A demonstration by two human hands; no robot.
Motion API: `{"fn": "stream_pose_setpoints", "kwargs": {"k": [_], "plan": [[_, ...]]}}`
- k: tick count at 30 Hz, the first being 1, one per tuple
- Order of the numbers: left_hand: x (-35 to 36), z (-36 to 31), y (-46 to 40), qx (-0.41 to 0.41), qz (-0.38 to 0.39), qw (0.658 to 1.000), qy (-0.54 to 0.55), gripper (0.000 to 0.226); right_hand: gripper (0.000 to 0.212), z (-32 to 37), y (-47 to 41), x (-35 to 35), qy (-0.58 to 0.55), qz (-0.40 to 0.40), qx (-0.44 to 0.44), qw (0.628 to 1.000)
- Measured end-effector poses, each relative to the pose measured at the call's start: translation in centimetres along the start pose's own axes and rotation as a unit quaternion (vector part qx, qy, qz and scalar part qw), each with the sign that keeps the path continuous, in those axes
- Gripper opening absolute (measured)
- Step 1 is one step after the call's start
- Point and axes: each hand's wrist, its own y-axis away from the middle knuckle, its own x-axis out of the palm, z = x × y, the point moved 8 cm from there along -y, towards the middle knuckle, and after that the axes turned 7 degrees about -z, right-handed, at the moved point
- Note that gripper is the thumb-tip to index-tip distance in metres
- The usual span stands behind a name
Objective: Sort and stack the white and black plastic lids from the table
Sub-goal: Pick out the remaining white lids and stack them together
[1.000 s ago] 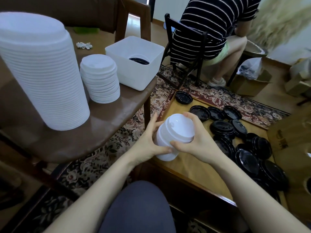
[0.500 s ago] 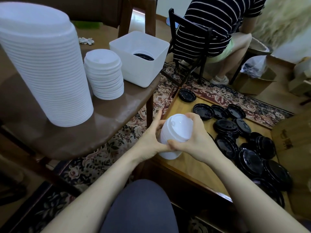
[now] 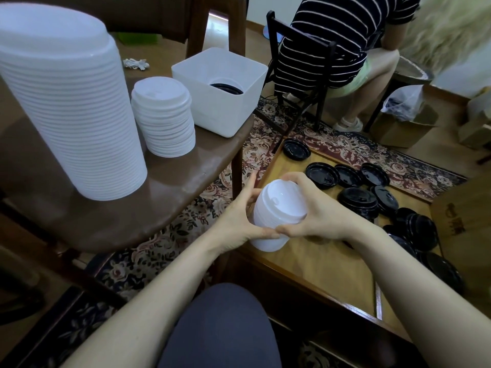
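Both hands hold a short stack of white lids (image 3: 277, 211) above the near corner of the low wooden table (image 3: 313, 264). My left hand (image 3: 239, 216) grips its left side, and my right hand (image 3: 316, 213) wraps the right side and top rim. Several loose black lids (image 3: 358, 197) lie scattered over the table to the right. On the brown chair seat (image 3: 172, 187) at left stand a tall stack of large white lids (image 3: 66, 107) and a shorter stack of white lids (image 3: 164, 118).
A white square bin (image 3: 220, 94) with black lids inside sits on the chair seat's far edge. A person in a striped shirt (image 3: 342, 35) sits on a black chair beyond the table. Cardboard boxes (image 3: 398, 128) stand at the right on a patterned rug.
The stack in my hands has tilted slightly toward the left and shifted a little; the camera view has moved closer. Both hands keep their grip.
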Motion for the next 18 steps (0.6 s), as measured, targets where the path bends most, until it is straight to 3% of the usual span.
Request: {"fn": "stream_pose_setpoints", "kwargs": {"k": [4,10,14,18], "plan": [[0.1,0.0,0.1,0.004,-0.006,1.0,0.007,0.13,0.096,0.5,0.4,0.4,-0.005,-0.033,0.024,0.999],[0.2,0.0,0.3,0.001,-0.014,1.0,-0.001,0.127,0.078,0.2,0.7,0.2,0.004,-0.088,0.08,0.993],[0.3,0.1,0.5,0.004,-0.016,1.0,0.014,0.128,0.077,1.0,1.3,0.8,0.062,-0.161,0.095,0.98],[0.3,0.0,0.6,0.003,-0.012,1.0,0.014,0.133,0.079,1.1,1.4,0.9,0.058,-0.166,0.099,0.979]]}}
